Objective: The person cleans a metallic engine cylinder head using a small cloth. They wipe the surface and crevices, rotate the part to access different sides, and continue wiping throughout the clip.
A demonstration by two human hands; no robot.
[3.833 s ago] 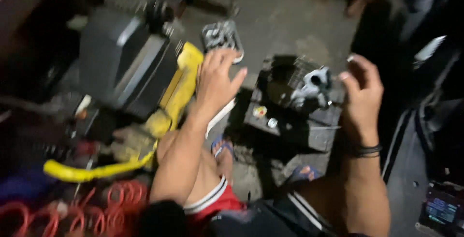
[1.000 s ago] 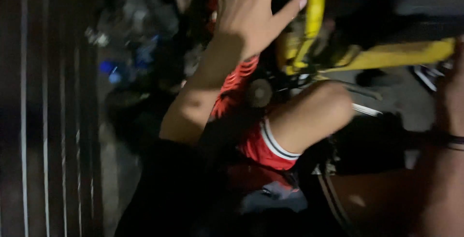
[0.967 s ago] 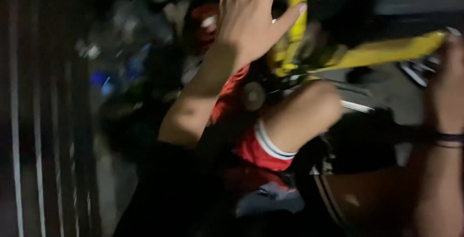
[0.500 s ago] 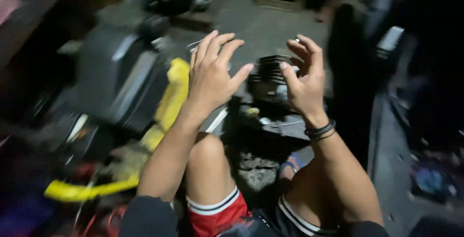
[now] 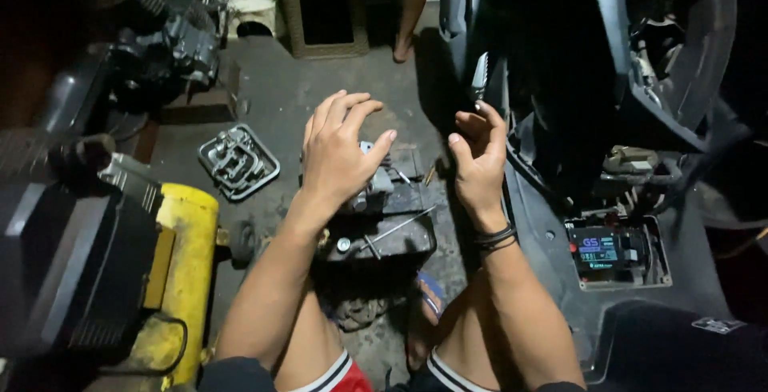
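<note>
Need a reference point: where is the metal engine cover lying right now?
In the head view, the metal engine cover lies on the floor left of the left hand, above the yellow tank.

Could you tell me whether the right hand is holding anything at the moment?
Empty: the right hand hangs with fingers curled and apart, nothing between them.

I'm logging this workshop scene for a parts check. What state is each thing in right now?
Left hand: open, fingers curled, resting on the engine part.
Right hand: empty, fingers half curled, off the part.
Engine part: on the floor between the knees, a thin rod lying across it.
Metal cover: flat on the floor, apart.
Yellow tank: lying on its side.
Scooter battery: exposed in its open compartment.
</note>
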